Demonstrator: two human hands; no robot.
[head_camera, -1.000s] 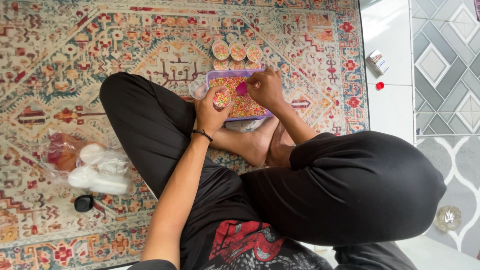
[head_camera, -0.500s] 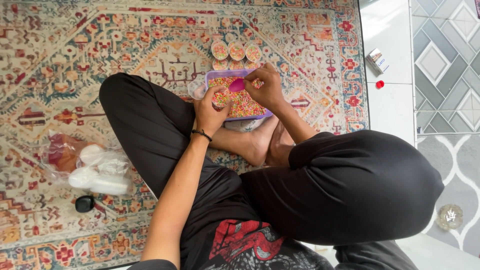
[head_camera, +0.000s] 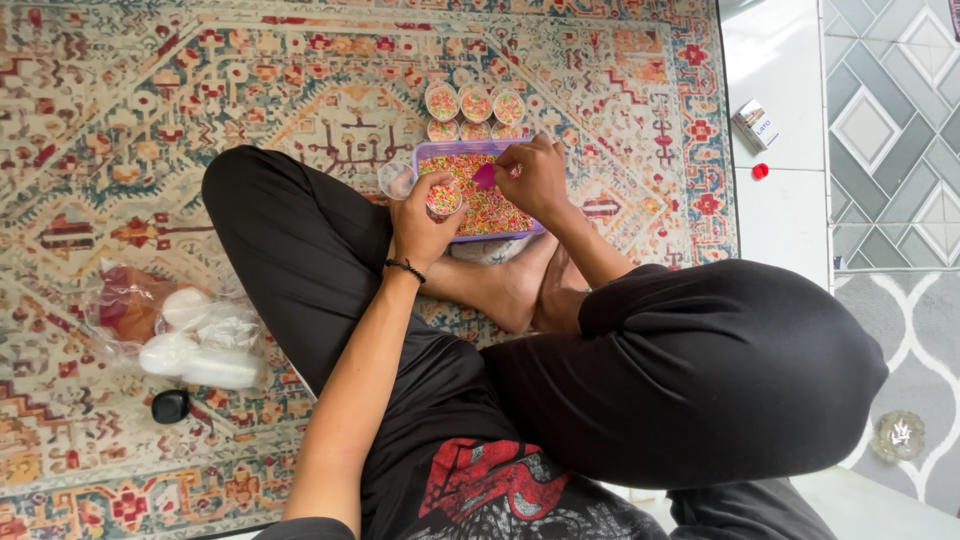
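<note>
Your left hand (head_camera: 425, 215) grips a small cup (head_camera: 443, 197) of coloured sprinkles, fingers closed round it. Just right of it, your right hand (head_camera: 533, 180) pinches a pink scoop (head_camera: 485, 177) over the purple tray (head_camera: 478, 190). Filled cups (head_camera: 475, 104) stand just beyond both hands.

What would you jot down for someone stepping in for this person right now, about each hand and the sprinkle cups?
Left hand: holds a small cup of coloured sprinkles over the edge of the purple tray.
Right hand: pinches a pink scoop above the tray's sprinkles.
Done: filled cups stand in rows on the rug just beyond the tray.
Left: the tray still holds plenty of sprinkles; the cup in hand looks nearly full.
A clear bag with white lids lies beside the left knee.
</note>
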